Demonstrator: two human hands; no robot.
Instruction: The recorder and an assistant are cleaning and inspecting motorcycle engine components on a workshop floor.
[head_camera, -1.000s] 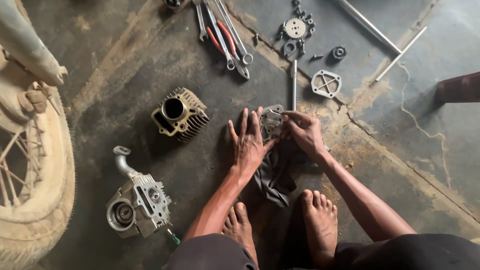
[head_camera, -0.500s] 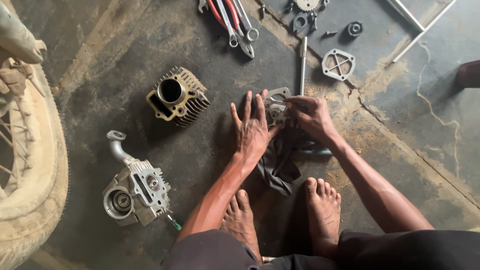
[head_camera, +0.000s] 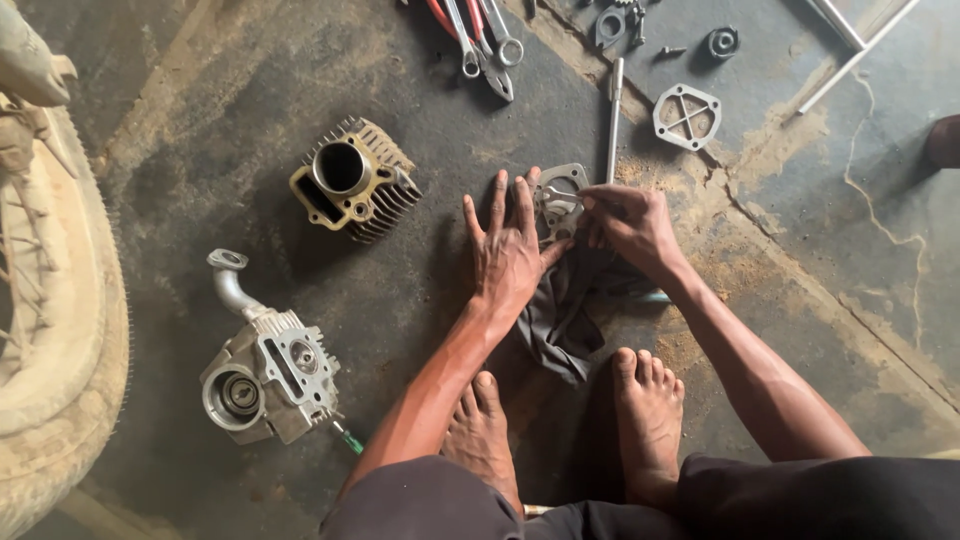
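Hands are busy on the dirty floor. The left hand lies flat with its fingers spread, pressing on a dark rag and the edge of a flat metal plate. The right hand is curled tight around a small tool, and its tip touches the plate. The plate sits on the floor just in front of two bare feet. A ribbed engine cylinder stands to the left, and a grey engine head lies nearer the dusty tyre. Wrenches lie farther away.
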